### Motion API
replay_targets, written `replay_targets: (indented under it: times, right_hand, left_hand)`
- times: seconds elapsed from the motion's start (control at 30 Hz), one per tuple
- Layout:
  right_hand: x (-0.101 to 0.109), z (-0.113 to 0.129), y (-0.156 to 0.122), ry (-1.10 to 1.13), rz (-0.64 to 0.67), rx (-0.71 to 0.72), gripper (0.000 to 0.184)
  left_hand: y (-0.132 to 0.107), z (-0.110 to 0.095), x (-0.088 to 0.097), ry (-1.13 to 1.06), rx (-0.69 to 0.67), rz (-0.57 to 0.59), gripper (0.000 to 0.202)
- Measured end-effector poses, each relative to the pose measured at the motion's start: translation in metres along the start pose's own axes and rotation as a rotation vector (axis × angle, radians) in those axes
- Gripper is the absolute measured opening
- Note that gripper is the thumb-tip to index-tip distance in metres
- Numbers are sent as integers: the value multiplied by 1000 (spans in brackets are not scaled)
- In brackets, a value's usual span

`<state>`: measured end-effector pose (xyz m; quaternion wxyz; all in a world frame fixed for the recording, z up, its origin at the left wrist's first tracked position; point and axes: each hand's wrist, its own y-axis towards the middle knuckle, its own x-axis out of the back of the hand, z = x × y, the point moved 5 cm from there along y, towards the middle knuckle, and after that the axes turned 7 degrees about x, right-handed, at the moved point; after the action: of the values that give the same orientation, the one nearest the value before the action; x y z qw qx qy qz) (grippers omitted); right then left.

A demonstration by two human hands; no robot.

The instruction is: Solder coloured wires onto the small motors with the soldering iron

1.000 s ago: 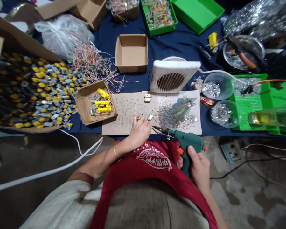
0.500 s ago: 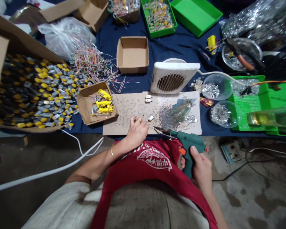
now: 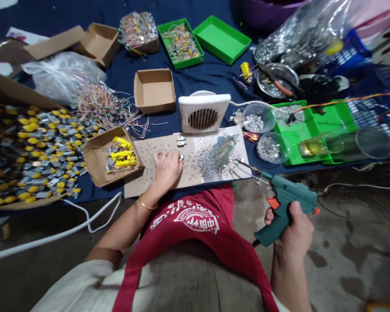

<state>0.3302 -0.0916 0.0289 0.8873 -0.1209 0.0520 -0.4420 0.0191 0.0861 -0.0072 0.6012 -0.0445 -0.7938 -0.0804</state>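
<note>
On the cardboard sheet (image 3: 190, 173), your left hand (image 3: 165, 171) had its fingers curled narrow by a tiny metal bit (image 3: 181, 158), while your right hand (image 3: 295, 229) gripped the solder gun (image 3: 287, 201).

Left forearm (image 3: 123, 229) angled up and inward across the body, left wrist (image 3: 147, 201) nearly straight, left grip (image 3: 165, 171) palm down with fingers (image 3: 160, 157) curled and tips pinched together, low and forward. Right forearm (image 3: 287, 281) raised almost upright at the lower right, well apart from the left, right grip (image 3: 294, 232) closed firmly in a fist-like wrap, thumb (image 3: 295, 212) pressed along the top.
</note>
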Motion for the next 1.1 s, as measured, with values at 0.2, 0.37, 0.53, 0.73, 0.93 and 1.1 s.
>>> replay_targets:
  times: [0.2, 0.37, 0.53, 0.73, 0.93, 1.1]
  right_hand:
    - [5, 3, 16, 68, -27, 69, 55]
    - [9, 4, 24, 114, -39, 107, 55]
    - [14, 2, 31, 132, -69, 98, 53]
    - [12, 3, 39, 131, -75, 80, 56]
    - [10, 5, 42, 115, -71, 100, 51]
    - [2, 13, 40, 116, -8, 126, 43]
  left_hand:
    - [4, -58, -3, -136, -212, 49, 13]
    - [19, -122, -41, -191, -348, 280, 14]
    - [30, -131, -55, -167, -370, 299, 13]
    - [24, -137, -51, -91, -385, 326, 26]
    - [31, -143, -50, -153, -335, 462, 20]
    - [24, -105, -24, -230, -195, 444, 13]
